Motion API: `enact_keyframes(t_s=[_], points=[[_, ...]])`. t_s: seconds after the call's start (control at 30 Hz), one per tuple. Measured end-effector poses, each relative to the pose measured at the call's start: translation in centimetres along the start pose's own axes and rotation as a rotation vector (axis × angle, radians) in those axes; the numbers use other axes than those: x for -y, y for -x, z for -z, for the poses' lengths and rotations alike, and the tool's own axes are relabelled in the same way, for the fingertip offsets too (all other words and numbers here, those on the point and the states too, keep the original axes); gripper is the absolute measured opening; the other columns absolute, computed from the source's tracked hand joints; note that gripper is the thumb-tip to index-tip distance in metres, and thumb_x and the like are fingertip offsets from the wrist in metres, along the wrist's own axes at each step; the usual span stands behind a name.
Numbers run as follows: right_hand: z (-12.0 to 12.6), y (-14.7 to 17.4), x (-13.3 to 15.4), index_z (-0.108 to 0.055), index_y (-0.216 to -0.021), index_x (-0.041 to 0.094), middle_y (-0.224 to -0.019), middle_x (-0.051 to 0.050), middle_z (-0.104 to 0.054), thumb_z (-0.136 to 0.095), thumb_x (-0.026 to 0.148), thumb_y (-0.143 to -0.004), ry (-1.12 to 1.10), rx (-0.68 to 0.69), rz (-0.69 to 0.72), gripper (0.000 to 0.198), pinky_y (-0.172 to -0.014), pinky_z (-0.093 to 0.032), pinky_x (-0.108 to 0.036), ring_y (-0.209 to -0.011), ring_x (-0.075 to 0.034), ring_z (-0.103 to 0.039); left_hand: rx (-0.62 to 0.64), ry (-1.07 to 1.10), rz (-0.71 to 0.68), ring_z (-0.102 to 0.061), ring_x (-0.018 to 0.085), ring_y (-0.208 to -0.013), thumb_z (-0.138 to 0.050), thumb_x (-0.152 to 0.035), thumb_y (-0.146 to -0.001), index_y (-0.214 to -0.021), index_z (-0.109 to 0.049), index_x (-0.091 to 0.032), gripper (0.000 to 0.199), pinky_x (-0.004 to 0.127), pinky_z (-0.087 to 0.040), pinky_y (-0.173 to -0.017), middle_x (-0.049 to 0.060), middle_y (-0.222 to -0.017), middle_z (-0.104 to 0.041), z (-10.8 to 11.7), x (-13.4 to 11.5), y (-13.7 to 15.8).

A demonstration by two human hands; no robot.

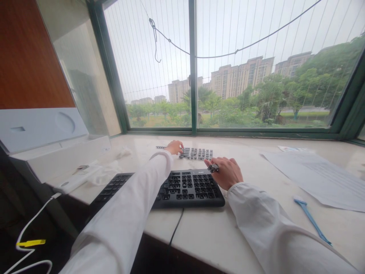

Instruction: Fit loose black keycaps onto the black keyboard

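Note:
A black keyboard (188, 186) lies along the front of the ledge, with its key sockets bare on the right-hand part. Behind it, loose dark keycaps (197, 153) are laid out in rows. My left hand (173, 147) reaches over the keyboard, its fingers bent down and closed at the left end of these rows, apparently on a keycap. At the keyboard's back right corner is my right hand (229, 173). Thumb and fingers there are closed around a few small dark keycaps (213, 168). My left forearm hides part of the keyboard.
Printed paper (319, 177) and a blue plastic tool (313, 220) lie at the right. An open white box (62, 152), clear plastic wrap (105, 173) and a white power strip (78, 179) are at the left. A cable (176, 228) hangs over the front edge. A window (194, 76) stands behind.

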State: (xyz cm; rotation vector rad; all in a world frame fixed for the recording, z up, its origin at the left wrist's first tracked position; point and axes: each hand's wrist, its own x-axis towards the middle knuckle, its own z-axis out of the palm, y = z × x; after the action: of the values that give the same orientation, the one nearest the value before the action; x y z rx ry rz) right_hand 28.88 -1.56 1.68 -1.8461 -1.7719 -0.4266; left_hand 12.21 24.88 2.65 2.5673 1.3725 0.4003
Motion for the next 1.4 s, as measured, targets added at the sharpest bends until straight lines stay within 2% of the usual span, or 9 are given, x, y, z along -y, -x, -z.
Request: enact_keyframes(t_s=[0.2, 0.43, 0.6, 0.73, 0.83, 1.0, 1.2, 1.3, 1.4], points=[[0.0, 0.0, 0.0, -0.059, -0.070, 0.023, -0.078, -0.004, -0.069, -0.032, 0.050, -0.098, 0.008, -0.009, 0.002, 0.048, -0.074, -0.031, -0.035, -0.076, -0.021, -0.059, 0.020, -0.001, 0.012, -0.068, 0.010, -0.057, -0.075, -0.020, -0.075, -0.103, -0.070, -0.020, 0.029, 0.021, -0.053, -0.067, 0.001, -0.087, -0.076, 1.0, -0.3, 0.9], [-0.4, -0.1, -0.3, -0.059, -0.070, 0.022, -0.078, -0.005, -0.069, -0.030, 0.051, -0.098, 0.013, 0.001, 0.005, 0.050, -0.075, -0.030, -0.036, -0.075, -0.021, -0.059, -0.031, -0.059, 0.092, -0.069, 0.010, -0.063, -0.073, -0.024, -0.078, -0.106, -0.067, -0.022, 0.028, 0.022, -0.053, -0.077, -0.001, -0.089, -0.075, 4.5, -0.2, 4.2], [-0.5, -0.2, -0.5, -0.058, -0.071, 0.021, -0.079, -0.006, -0.069, -0.032, 0.050, -0.098, 0.028, -0.002, 0.012, 0.048, -0.074, -0.030, -0.035, -0.076, -0.021, -0.059, -0.084, -0.019, 0.077, -0.068, 0.010, -0.062, -0.071, -0.027, -0.080, -0.103, -0.069, -0.024, 0.022, 0.024, -0.051, -0.081, -0.003, -0.087, -0.075, 7.2, -1.7, 8.2], [-0.4, -0.2, -0.5, -0.058, -0.071, 0.021, -0.080, -0.006, -0.069, -0.031, 0.050, -0.098, 0.059, -0.010, -0.003, 0.048, -0.073, -0.029, -0.035, -0.078, -0.021, -0.059, -0.171, -0.047, 0.022, -0.068, 0.013, -0.074, -0.065, -0.034, -0.085, -0.099, -0.072, -0.028, 0.016, 0.026, -0.050, -0.082, -0.004, -0.091, -0.075, 8.1, -3.5, 14.0], [-0.3, -0.3, -0.5, -0.059, -0.072, 0.022, -0.081, -0.007, -0.069, -0.030, 0.051, -0.098, 0.072, -0.019, -0.023, 0.048, -0.073, -0.030, -0.035, -0.080, -0.022, -0.059, -0.285, -0.158, 0.008, -0.066, 0.019, -0.091, -0.056, -0.036, -0.091, -0.099, -0.073, -0.030, 0.020, 0.029, -0.048, -0.084, 0.000, -0.096, -0.074, 7.4, -4.1, 19.6], [-0.4, -0.3, -0.2, -0.059, -0.071, 0.022, -0.081, -0.007, -0.069, -0.033, 0.048, -0.097, 0.053, -0.058, -0.038, 0.045, -0.073, -0.032, -0.036, -0.081, -0.023, -0.058, -0.345, -0.287, 0.081, -0.061, 0.022, -0.095, -0.035, -0.029, -0.100, -0.102, -0.072, -0.022, 0.038, 0.031, -0.048, -0.082, 0.009, -0.092, -0.071, 4.1, -3.3, 26.6], [-0.3, -0.5, 0.2, -0.063, -0.077, 0.023, -0.082, -0.007, -0.069, -0.041, 0.046, -0.092, -0.135, -0.189, -0.027, 0.036, -0.074, -0.038, -0.035, -0.083, -0.024, -0.057, -0.486, -0.240, -0.010, -0.056, 0.021, -0.096, -0.027, -0.028, -0.102, -0.099, -0.070, -0.021, 0.044, 0.033, -0.045, -0.087, 0.007, -0.097, -0.068, 1.3, -2.6, 28.1], [0.2, -0.8, 0.8, -0.066, -0.081, 0.023, -0.084, -0.007, -0.069, -0.051, 0.042, -0.084, -0.295, -0.219, -0.053, 0.025, -0.078, -0.041, -0.036, -0.085, -0.024, -0.058, -0.488, -0.213, -0.016, -0.054, 0.022, -0.096, -0.026, -0.031, -0.102, -0.096, -0.070, -0.021, 0.045, 0.035, -0.044, -0.088, 0.007, -0.099, -0.067, 0.8, -2.4, 28.0], [0.5, -1.4, 2.6, -0.067, -0.084, 0.022, -0.082, -0.004, -0.070, -0.058, 0.039, -0.079, -0.516, -0.163, -0.132, 0.020, -0.077, -0.042, -0.036, -0.080, -0.023, -0.061, -0.452, -0.202, -0.022, -0.054, 0.022, -0.098, -0.026, -0.033, -0.102, -0.095, -0.070, -0.021, 0.047, 0.037, -0.043, -0.089, 0.008, -0.101, -0.066, 0.7, -2.0, 27.9]])
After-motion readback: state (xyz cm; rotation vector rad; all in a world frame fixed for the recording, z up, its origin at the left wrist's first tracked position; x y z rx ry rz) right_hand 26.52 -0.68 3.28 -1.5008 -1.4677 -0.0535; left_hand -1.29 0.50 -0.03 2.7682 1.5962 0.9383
